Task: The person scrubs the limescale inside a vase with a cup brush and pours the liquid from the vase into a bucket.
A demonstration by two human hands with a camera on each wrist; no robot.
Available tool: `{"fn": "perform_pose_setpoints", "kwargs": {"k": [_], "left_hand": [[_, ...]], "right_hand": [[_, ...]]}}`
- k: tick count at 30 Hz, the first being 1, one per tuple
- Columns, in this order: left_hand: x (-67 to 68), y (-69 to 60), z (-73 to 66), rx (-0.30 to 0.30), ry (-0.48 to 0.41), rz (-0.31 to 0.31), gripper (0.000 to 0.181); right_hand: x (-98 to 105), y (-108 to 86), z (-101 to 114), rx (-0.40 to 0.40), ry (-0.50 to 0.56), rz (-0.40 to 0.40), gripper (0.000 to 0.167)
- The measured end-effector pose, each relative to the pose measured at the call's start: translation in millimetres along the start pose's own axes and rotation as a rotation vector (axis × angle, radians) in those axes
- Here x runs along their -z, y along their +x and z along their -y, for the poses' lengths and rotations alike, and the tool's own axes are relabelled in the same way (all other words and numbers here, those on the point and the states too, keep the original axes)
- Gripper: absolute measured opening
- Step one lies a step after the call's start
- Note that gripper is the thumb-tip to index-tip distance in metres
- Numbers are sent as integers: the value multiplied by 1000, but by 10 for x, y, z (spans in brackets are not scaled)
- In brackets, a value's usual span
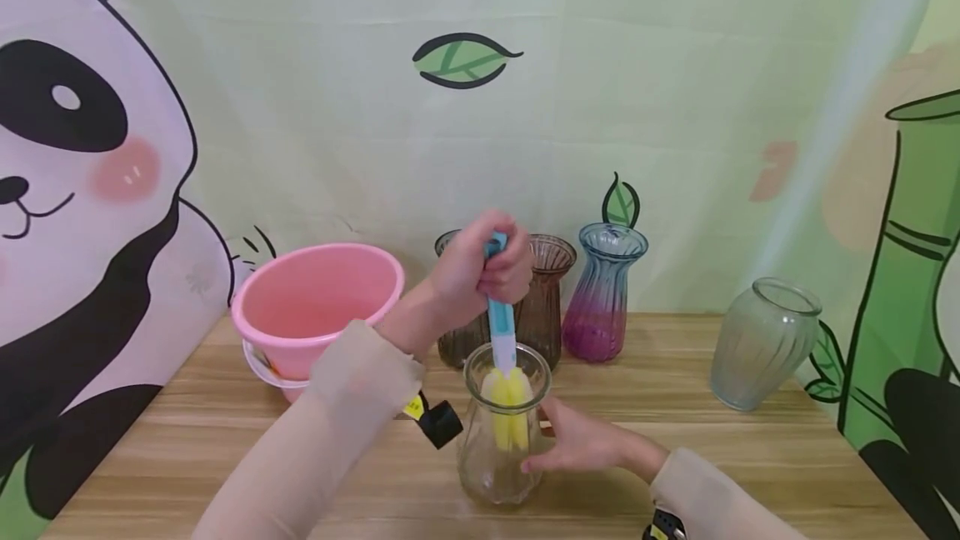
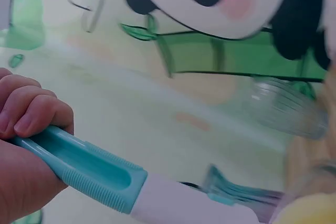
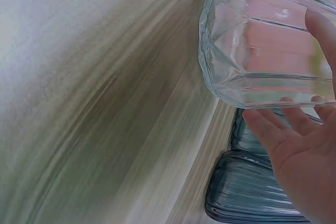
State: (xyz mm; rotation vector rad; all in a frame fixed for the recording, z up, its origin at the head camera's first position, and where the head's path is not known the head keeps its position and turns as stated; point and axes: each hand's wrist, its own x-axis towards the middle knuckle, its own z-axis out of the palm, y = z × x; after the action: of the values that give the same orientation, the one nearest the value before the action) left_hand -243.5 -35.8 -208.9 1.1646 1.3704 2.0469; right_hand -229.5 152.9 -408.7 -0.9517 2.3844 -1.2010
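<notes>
A clear glass vase [image 1: 498,473] stands near the front middle of the wooden table. The left hand [image 1: 487,261] grips the blue handle [image 1: 501,317] of a brush from above, and the yellow sponge head [image 1: 510,415] is down inside the vase. In the left wrist view the fingers of the left hand [image 2: 31,124] curl round the blue handle [image 2: 89,169]. From the right, the right hand [image 1: 585,438] holds the vase's side, thumb towards the front. The right wrist view has the right hand [image 3: 304,150] with thumb and fingers around the clear vase [image 3: 273,51].
A pink basin [image 1: 318,298] on a patterned dish sits at the back left. Behind the clear vase are two dark glass vases, one of them brown [image 1: 547,307], and a blue-purple vase [image 1: 603,294]. A clear ribbed vase [image 1: 761,348] is at the right.
</notes>
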Motion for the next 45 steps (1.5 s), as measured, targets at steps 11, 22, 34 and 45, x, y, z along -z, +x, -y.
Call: {"fn": "perform_pose_setpoints", "kwargs": {"k": [11, 22, 34, 45], "left_hand": [[-50, 49, -205, -63, 0, 62, 42], [-21, -76, 194, -22, -20, -32, 43], [59, -174, 718, 78, -46, -56, 41], [83, -209, 726, 55, -61, -68, 41]], "right_hand": [[-4, -2, -6, -14, 32, -2, 79], [-17, 0, 0, -26, 60, -29, 83], [-5, -2, 38, -12, 63, 14, 85], [24, 27, -46, 40, 96, 12, 84]]}}
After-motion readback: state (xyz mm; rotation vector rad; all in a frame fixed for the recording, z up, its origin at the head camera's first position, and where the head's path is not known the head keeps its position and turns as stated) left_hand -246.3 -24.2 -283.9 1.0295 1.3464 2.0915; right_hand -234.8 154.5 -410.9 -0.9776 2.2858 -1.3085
